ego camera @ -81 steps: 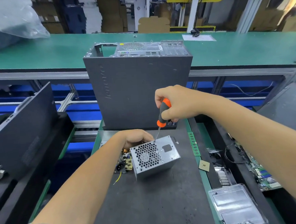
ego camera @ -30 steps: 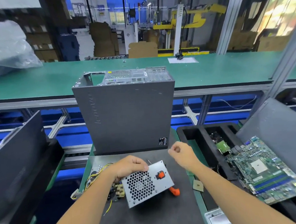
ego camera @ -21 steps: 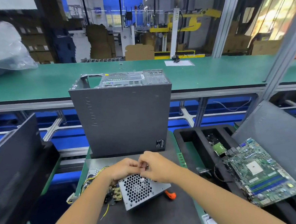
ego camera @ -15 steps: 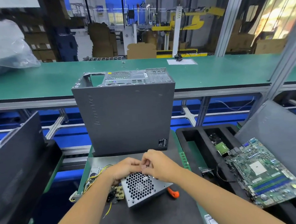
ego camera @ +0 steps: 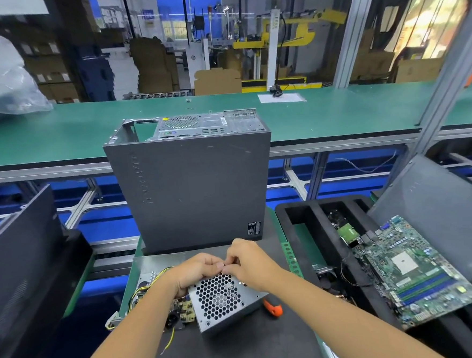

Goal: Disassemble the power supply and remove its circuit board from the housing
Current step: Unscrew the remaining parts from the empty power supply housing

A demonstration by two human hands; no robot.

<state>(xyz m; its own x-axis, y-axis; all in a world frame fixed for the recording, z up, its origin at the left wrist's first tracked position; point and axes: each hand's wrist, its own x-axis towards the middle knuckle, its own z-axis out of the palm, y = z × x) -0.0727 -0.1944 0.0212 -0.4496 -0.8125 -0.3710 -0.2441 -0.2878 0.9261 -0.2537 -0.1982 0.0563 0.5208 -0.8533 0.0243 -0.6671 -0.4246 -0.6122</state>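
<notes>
Meeting above the housing (ego camera: 223,300), both hands' curled fingers (ego camera: 221,265) pinch something too small to identify.

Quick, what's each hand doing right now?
Left hand: fingers curled, grips the power supply housing's top edge.
Right hand: fingertips pinched at that same edge; what they pinch cannot be told.

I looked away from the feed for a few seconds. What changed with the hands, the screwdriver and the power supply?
The right hand let go of the orange screwdriver, now lying on the mat right of the power supply housing, and moved left to meet the left hand at the housing's top edge. The left hand stayed on the housing; the computer case is unmoved.
</notes>
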